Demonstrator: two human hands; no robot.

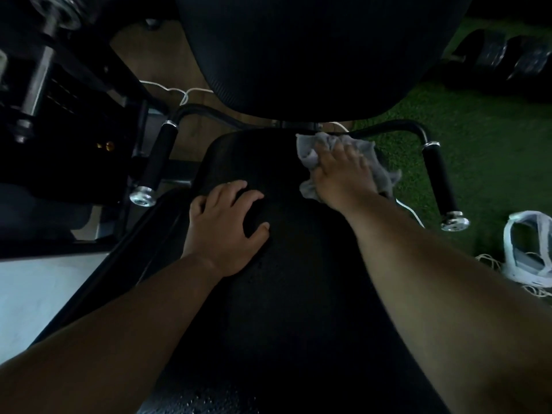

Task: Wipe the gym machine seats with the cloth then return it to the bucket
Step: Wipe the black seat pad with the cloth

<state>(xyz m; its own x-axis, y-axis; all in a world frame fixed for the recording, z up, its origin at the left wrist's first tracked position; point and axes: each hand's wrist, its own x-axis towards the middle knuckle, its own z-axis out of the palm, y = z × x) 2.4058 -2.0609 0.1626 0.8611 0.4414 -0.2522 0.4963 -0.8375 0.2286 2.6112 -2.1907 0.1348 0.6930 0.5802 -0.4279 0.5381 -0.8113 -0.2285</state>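
Observation:
A black padded gym machine seat fills the middle of the view, with its black backrest rising beyond it. A crumpled grey cloth lies on the seat's far right corner. My right hand presses flat on the cloth, fingers spread over it. My left hand rests on the seat's left side with fingers apart and nothing in it. No bucket is in view.
Two black handles with chrome end caps flank the seat, the left handle and the right handle. Machine frame and weights stand at left. Green turf lies at right, with a white bag, white cord and dumbbells.

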